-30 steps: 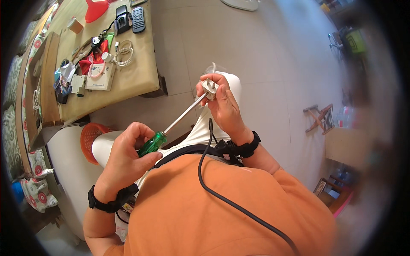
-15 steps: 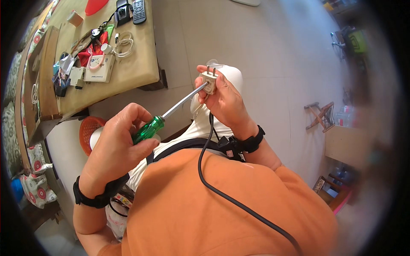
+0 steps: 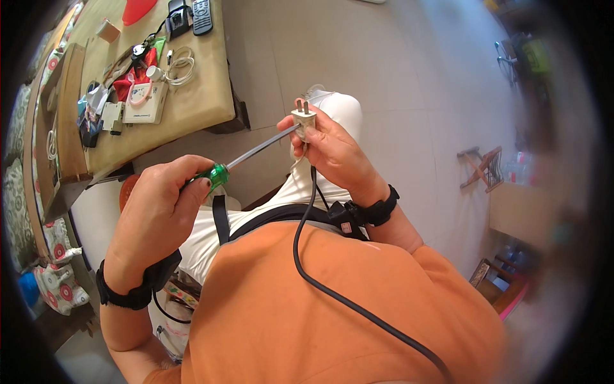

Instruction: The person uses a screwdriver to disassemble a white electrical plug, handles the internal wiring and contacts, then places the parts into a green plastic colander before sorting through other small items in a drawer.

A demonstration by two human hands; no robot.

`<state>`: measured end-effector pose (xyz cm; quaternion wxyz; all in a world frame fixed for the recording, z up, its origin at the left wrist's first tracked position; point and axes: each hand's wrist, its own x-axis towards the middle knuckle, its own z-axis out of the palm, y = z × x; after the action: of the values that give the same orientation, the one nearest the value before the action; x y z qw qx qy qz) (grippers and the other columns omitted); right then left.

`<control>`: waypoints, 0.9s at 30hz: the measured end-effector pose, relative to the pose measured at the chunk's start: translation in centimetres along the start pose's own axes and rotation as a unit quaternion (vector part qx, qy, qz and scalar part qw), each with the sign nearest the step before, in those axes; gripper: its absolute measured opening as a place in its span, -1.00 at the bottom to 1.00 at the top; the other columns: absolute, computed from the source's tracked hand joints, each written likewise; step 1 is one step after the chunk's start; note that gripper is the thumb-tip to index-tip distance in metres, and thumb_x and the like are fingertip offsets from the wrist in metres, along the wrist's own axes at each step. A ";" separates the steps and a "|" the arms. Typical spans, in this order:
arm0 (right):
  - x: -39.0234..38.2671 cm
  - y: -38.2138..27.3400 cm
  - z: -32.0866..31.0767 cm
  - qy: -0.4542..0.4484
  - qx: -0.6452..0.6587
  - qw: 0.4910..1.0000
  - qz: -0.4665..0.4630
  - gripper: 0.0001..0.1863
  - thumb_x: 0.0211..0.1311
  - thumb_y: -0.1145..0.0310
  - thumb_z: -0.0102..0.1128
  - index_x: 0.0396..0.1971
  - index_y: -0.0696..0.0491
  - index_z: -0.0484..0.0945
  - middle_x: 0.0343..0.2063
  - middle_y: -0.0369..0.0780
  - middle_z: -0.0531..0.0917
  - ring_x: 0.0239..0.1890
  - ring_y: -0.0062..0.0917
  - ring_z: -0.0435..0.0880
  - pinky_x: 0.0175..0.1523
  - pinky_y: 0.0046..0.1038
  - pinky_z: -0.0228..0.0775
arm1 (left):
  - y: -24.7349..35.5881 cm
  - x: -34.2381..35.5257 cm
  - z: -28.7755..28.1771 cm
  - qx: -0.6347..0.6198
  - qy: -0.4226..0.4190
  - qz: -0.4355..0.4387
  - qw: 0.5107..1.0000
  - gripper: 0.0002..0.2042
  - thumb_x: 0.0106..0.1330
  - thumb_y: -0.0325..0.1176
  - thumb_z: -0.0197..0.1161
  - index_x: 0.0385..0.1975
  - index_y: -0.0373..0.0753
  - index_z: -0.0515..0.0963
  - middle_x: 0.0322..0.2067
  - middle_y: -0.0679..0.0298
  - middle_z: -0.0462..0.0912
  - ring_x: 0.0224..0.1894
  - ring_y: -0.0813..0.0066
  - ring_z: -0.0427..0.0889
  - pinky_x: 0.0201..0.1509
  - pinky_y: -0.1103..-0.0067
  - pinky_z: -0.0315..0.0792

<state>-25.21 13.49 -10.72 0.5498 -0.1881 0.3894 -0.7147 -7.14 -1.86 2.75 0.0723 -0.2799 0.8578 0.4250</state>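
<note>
Nearest the camera, an orange shirt filled the lower frame, and a black cord ran across it up toward the right hand. A black strap crossed the lap, over pale trousers.

The left hand was closed tight around a green-handled screwdriver, fingers wrapped over the grip, a black wristband at the wrist. The metal shaft angled up and to the right, its tip meeting the side of the plug.

The right hand was curled around a white plug, thumb and fingers pinching the body, two metal prongs pointing up and away. The cord dropped from the underside of the plug past the palm. A black band sat on that wrist too. The plug was held in the air above the raised knee, between the two hands, well off the floor.

Farther out, on the left, a tan surface carried a clutter: a white box, a coiled white cable, red tool handles, a remote and a dark phone near the far edge. An orange bucket peeked out below the surface. Beyond that, pale floor tiles, with a small wooden stand well apart on the right.
</note>
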 end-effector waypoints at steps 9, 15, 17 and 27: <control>-0.2 -0.1 -0.9 0.000 -0.078 0.997 -0.002 -0.56 0.32 0.38 -0.06 0.17 0.10 0.17 -0.10 -0.11 0.50 -0.30 -0.71 0.49 -0.19 -0.63 0.38 | -0.3 0.1 0.0 -0.072 -0.025 -0.044 0.996 -0.76 0.00 -0.54 0.20 -0.28 -0.35 0.45 -0.57 0.22 0.53 -0.55 0.54 0.42 -0.41 0.64 0.34; -0.4 -0.3 -1.2 -0.015 -0.056 0.998 0.010 -0.55 0.30 0.33 0.00 0.16 0.07 0.21 -0.07 -0.08 0.50 -0.29 -0.69 0.50 -0.20 -0.63 0.37 | -0.4 0.0 -0.1 0.005 0.000 -0.023 1.000 -0.83 0.01 -0.53 0.21 -0.37 -0.37 0.48 -0.56 0.24 0.54 -0.54 0.43 0.46 -0.39 0.59 0.36; -0.2 -0.2 -1.2 -0.023 -0.038 0.999 0.013 -0.54 0.29 0.32 0.01 0.16 0.06 0.21 -0.07 -0.08 0.50 -0.29 -0.68 0.50 -0.19 -0.63 0.37 | -0.5 -0.2 0.1 -0.016 0.020 0.018 1.000 -0.83 0.00 -0.55 0.19 -0.37 -0.37 0.49 -0.56 0.20 0.53 -0.51 0.36 0.48 -0.38 0.57 0.36; 0.0 0.5 -1.7 -0.029 0.029 0.998 0.050 -0.56 0.28 0.26 0.03 0.12 0.04 0.24 -0.04 -0.07 0.48 -0.29 -0.67 0.50 -0.15 -0.61 0.39 | 0.4 -0.1 -0.7 0.062 0.061 0.108 0.990 -0.86 0.01 -0.58 0.15 -0.39 -0.40 0.50 -0.53 0.06 0.51 -0.47 0.21 0.51 -0.37 0.50 0.37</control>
<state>-26.06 14.04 -12.17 0.6010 -0.1736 0.3611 -0.6915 -7.23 -2.16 3.48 -0.0094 -0.2057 0.9106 0.3582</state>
